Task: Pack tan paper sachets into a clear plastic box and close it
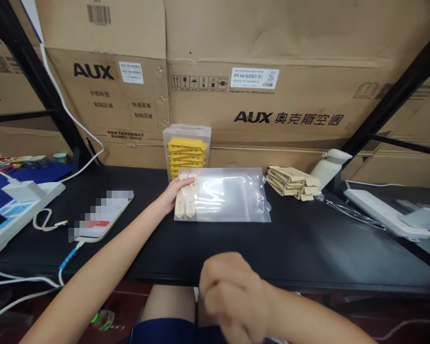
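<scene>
My left hand (175, 192) grips the left end of a clear plastic bag (225, 196) lying on the black table, thumb on top and the other fingers mostly hidden. Inside that end are two slim beige packets (185, 208), side by side; the rest of the bag looks flat. My right hand (232, 294) is raised before the table's front edge, closed in a fist and slightly blurred. Whatever it may hold is hidden. Right of the bag lies a stack of beige folded packets (290, 182). Behind the bag stands a translucent container (187, 148) with yellow packets (187, 155).
A phone (105, 215) and a white power strip (25, 205) with cables lie on the left. At right are a white bottle (329, 169) and another power strip (383, 212). Large cardboard boxes (290, 43) stand behind, with black frame bars (390, 86) at the sides.
</scene>
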`<state>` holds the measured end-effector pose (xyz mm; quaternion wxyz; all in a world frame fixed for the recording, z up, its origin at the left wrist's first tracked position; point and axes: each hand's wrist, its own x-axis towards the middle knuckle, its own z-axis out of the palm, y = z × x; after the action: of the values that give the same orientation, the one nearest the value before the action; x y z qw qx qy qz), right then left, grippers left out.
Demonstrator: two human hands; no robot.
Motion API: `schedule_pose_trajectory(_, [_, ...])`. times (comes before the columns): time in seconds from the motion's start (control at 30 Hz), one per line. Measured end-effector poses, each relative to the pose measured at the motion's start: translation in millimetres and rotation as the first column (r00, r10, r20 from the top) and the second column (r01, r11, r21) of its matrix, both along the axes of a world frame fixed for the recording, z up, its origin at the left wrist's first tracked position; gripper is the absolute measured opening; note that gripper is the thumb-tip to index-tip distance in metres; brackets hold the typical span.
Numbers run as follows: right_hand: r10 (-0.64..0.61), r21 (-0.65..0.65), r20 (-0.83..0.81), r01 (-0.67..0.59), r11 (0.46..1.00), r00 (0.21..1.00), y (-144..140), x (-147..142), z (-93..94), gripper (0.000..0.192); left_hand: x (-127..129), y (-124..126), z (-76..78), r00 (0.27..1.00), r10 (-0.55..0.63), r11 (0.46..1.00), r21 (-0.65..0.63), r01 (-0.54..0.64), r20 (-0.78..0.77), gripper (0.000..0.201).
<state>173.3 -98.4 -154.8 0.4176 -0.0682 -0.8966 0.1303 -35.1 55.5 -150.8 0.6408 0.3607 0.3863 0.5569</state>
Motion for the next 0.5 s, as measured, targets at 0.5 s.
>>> schedule_pose_trajectory(0.5, [-0.851, 0.076, -0.314, 0.904, 0.421, 0.422, 229.0, 194.1, 5.1, 0.021, 6.9, -2.6, -1.5, 0.998, 0.015, 0.990, -0.141, -0.023, -0.061, 0.033])
